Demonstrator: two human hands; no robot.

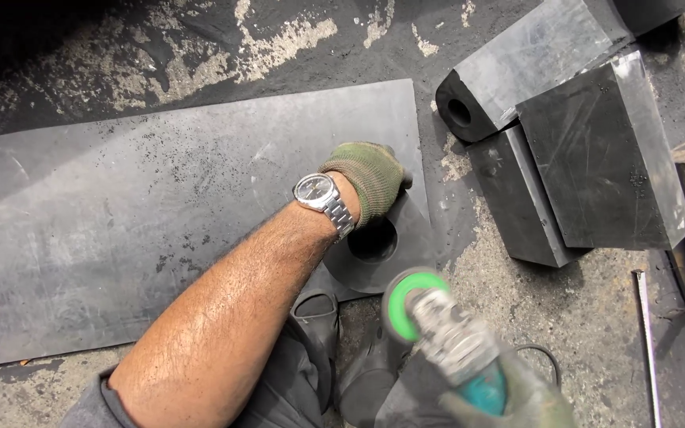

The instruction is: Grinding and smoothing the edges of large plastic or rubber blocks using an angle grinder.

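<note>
The gloved right hand (pixel 509 400) grips an angle grinder (pixel 445 333) just below the holed rubber piece (pixel 382 242), which the gloved left hand (pixel 366 178) presses flat on the rubber sheet (pixel 160 214).

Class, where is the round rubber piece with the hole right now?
The round rubber piece lies at centre frame on the large rubber sheet, under the gloved left hand, just above the grinder.

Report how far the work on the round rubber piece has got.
Done: the dark round rubber disc already has a centre hole. In hand: the gloved left hand presses on it on the grey rubber sheet; the right hand holds a green-disc angle grinder beside its edge. What remains cannot be judged.
</note>
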